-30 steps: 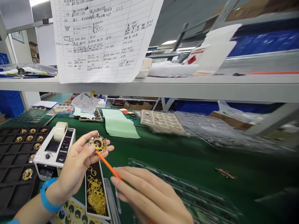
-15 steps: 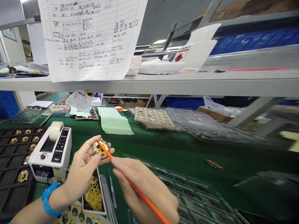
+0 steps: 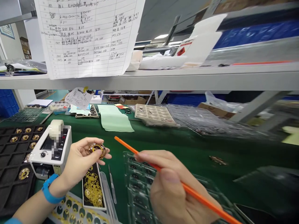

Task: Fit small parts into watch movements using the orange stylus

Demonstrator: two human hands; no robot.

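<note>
Between thumb and fingers, my left hand (image 3: 80, 158) grips a round gold watch case (image 3: 97, 150), tilted, with the thumb across its front. My right hand (image 3: 179, 183) is closed around a thin orange stick (image 3: 127, 145); its tip points up and left, apart from the watch case. Below my left hand lies a narrow box (image 3: 104, 203) of yellow rings (image 3: 93, 188). Beside it are metal tweezers (image 3: 112, 185) and a sheet of yellow and dark round pieces (image 3: 77, 211). Under my right hand is a clear compartment tray (image 3: 137, 193) with dark parts.
A white tape dispenser (image 3: 52, 152) stands left, beside a black tray (image 3: 9, 168) with several gold round parts. A beige tray (image 3: 155, 114) and green paper (image 3: 114, 119) lie farther back. Above runs a shelf (image 3: 163, 80) with a handwritten sheet (image 3: 88, 40). A phone-like dark object (image 3: 252, 214) lies lower right.
My right hand has drawn back to the right, taking the orange stick's tip off the watch case. My left hand has tilted the case.
</note>
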